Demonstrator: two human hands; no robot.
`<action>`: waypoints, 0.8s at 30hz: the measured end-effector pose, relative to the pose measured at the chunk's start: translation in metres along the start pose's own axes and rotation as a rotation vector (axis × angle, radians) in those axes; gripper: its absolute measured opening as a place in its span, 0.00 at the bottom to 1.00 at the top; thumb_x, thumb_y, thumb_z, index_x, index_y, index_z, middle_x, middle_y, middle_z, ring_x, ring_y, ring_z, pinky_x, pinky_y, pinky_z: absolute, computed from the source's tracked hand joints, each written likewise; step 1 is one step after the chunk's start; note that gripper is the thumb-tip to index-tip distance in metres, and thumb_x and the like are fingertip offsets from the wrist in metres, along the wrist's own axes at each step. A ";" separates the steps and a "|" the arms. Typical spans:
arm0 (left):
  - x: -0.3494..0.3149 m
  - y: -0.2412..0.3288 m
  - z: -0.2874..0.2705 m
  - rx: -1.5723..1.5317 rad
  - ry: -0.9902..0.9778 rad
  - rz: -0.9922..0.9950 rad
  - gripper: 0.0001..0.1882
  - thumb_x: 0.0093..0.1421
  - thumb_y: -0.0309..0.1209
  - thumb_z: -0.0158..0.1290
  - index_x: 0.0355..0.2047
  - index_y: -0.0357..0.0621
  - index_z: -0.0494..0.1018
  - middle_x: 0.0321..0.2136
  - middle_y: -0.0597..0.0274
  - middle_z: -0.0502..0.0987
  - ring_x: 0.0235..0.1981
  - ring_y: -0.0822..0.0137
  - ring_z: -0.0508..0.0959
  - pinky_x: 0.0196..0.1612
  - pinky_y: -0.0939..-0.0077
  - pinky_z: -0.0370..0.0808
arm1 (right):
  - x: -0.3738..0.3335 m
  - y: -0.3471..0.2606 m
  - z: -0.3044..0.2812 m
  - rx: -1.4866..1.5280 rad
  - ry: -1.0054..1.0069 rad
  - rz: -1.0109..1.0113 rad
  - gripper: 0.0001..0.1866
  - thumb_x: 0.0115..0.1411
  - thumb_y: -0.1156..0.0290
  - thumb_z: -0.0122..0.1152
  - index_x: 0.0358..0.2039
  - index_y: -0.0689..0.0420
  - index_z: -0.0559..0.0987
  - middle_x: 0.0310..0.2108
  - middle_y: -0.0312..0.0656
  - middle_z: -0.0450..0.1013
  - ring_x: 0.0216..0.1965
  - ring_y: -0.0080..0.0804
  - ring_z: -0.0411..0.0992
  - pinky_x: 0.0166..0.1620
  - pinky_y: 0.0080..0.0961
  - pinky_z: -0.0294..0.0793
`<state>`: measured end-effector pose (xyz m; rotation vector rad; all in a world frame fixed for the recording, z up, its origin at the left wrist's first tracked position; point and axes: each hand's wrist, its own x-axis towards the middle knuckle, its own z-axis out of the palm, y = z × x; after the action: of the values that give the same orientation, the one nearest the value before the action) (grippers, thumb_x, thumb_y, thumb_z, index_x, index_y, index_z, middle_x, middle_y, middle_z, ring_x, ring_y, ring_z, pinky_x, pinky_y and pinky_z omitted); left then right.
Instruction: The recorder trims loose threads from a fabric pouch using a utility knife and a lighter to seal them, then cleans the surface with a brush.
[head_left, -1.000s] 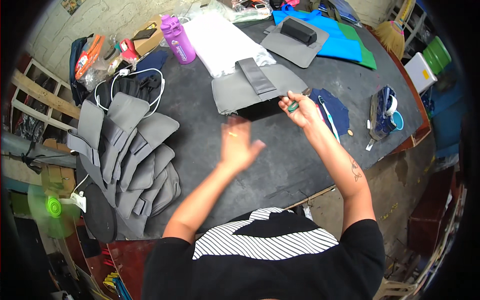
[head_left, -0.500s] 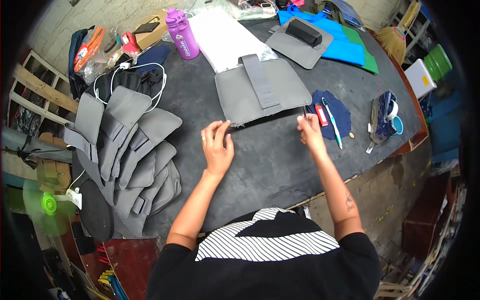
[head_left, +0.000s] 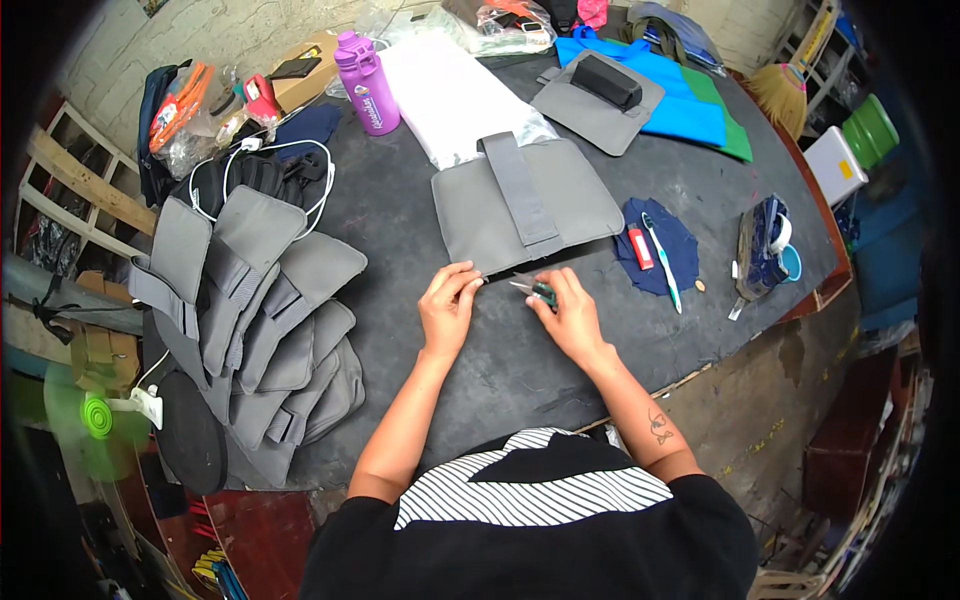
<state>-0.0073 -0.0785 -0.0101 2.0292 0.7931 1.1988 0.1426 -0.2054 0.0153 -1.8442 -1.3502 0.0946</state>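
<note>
A grey fabric panel (head_left: 590, 200) with a wide grey strap (head_left: 521, 190) across its middle lies in front of me on the black table. At its near-left corner, the thumb and fingers of my left hand (head_left: 449, 308) are pinched together on the edge; any loose thread there is too small to make out. My right hand (head_left: 570, 318) holds small thread snips (head_left: 541, 291) with dark green handles. Their blades point left toward that corner, just short of my left fingers and apart from the panel.
Several grey strapped panels (head_left: 262, 230) are piled at left. A blue cloth (head_left: 630, 277) with a toothbrush (head_left: 664, 264) and a red lighter (head_left: 639, 248) lies right. Behind stand a purple bottle (head_left: 368, 85), white sheets (head_left: 440, 90) and another grey panel (head_left: 610, 125). A small fan (head_left: 97, 415) spins at left.
My right hand has moved left from the panel's right corner, bringing the snips beside my left hand. My left fingers have closed on the near-left corner. The view has shifted slightly.
</note>
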 end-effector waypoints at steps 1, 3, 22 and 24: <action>-0.001 -0.001 0.001 -0.109 0.004 -0.101 0.06 0.54 0.21 0.57 0.34 0.37 0.77 0.36 0.59 0.79 0.29 0.74 0.79 0.30 0.81 0.75 | 0.001 -0.001 0.002 0.002 -0.002 -0.004 0.15 0.52 0.72 0.66 0.38 0.60 0.73 0.33 0.45 0.69 0.31 0.44 0.73 0.31 0.33 0.73; -0.001 0.002 0.001 -0.214 0.010 -0.205 0.06 0.55 0.20 0.56 0.35 0.36 0.77 0.37 0.60 0.79 0.29 0.76 0.79 0.30 0.82 0.74 | 0.002 -0.010 0.004 -0.003 0.005 -0.032 0.14 0.51 0.72 0.66 0.37 0.59 0.74 0.32 0.44 0.68 0.30 0.44 0.73 0.31 0.33 0.73; 0.000 0.014 0.002 0.394 0.033 0.204 0.06 0.47 0.23 0.61 0.26 0.41 0.75 0.37 0.58 0.77 0.31 0.60 0.76 0.34 0.68 0.74 | 0.018 -0.002 0.025 -0.140 0.210 -0.283 0.11 0.46 0.76 0.65 0.33 0.55 0.77 0.29 0.36 0.67 0.29 0.33 0.69 0.32 0.30 0.62; -0.002 0.011 0.003 0.376 0.048 0.196 0.06 0.47 0.22 0.60 0.26 0.40 0.75 0.36 0.58 0.78 0.31 0.59 0.77 0.35 0.68 0.75 | 0.021 0.000 0.025 -0.165 0.217 -0.352 0.10 0.47 0.76 0.64 0.33 0.54 0.77 0.28 0.35 0.67 0.29 0.30 0.69 0.32 0.29 0.61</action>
<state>-0.0036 -0.0874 -0.0039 2.4377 0.9149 1.2854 0.1388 -0.1734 0.0072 -1.6633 -1.5387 -0.3997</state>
